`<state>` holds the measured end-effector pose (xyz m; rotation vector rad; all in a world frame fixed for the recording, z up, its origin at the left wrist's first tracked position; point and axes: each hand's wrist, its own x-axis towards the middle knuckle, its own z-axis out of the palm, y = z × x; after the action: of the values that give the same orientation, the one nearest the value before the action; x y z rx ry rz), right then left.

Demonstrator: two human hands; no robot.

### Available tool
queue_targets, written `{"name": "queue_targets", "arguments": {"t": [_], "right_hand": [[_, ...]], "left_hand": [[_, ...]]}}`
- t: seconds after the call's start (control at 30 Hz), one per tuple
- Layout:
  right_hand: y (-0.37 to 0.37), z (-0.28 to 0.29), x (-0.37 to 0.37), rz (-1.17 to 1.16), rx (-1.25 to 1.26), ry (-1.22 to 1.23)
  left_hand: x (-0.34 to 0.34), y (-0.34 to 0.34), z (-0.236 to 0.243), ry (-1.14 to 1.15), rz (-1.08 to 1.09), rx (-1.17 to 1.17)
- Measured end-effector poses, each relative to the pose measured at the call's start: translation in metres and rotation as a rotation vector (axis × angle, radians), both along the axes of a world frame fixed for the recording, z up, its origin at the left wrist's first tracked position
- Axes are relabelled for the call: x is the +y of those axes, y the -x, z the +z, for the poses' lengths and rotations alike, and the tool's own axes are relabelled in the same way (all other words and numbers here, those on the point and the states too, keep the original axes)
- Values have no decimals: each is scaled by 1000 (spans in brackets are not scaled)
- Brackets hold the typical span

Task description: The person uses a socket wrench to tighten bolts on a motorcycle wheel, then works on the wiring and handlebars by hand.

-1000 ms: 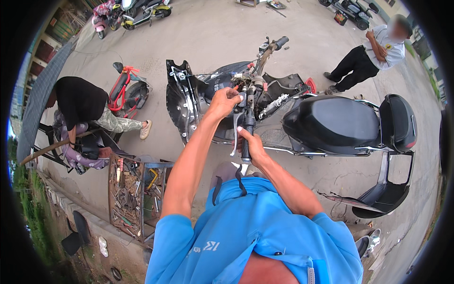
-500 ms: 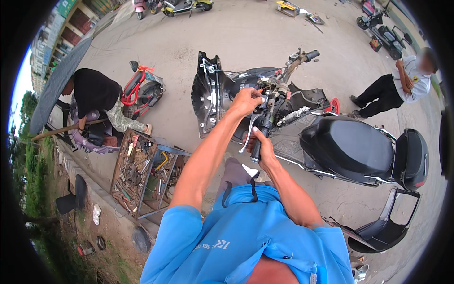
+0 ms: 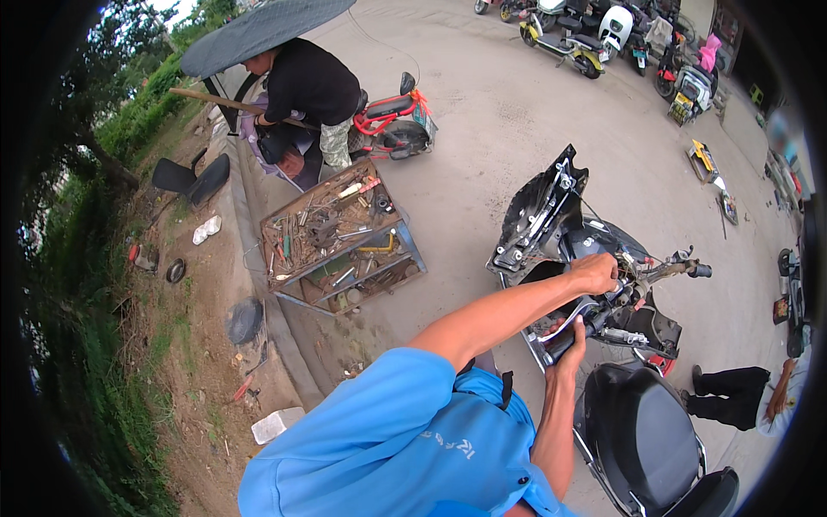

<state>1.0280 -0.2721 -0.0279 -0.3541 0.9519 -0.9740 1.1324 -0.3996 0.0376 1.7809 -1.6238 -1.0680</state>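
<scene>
A partly dismantled black scooter stands in front of me, with wiring exposed at its handlebar and a black front panel beside it. My left hand is closed at the controls near the centre of the handlebar; what its fingertips hold is hidden. Below it, my right hand wraps round the handlebar grip, the thumb up by the silver brake lever. The black seat lies just right of my forearms.
A rusty tool cart holds several tools, left of the scooter. A person in black bends at a canopied vehicle behind it. A person in a pale shirt stands at far right. Parked scooters line the back; a kerb runs along the left.
My view has swung left, so the scooter and both hands now sit further right and lower, and the tool cart is higher. Both hands stay at the handlebar.
</scene>
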Motion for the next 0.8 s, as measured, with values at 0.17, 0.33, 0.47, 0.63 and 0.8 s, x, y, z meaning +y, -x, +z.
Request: {"name": "queue_targets", "arguments": {"t": [0.17, 0.33, 0.47, 0.63, 0.8], "right_hand": [[2, 9, -3, 92, -117, -62], [6, 0, -5, 91, -117, 4], [2, 6, -1, 58, -11, 13], [-4, 30, 0, 45, -120, -87], [6, 12, -1, 104, -80, 10]], "left_hand": [[-2, -2, 0, 16, -9, 13], [0, -4, -1, 20, -9, 47], [-1, -3, -2, -10, 6, 84], [-2, -4, -1, -7, 12, 79], [-2, -4, -5, 27, 3, 89]]}}
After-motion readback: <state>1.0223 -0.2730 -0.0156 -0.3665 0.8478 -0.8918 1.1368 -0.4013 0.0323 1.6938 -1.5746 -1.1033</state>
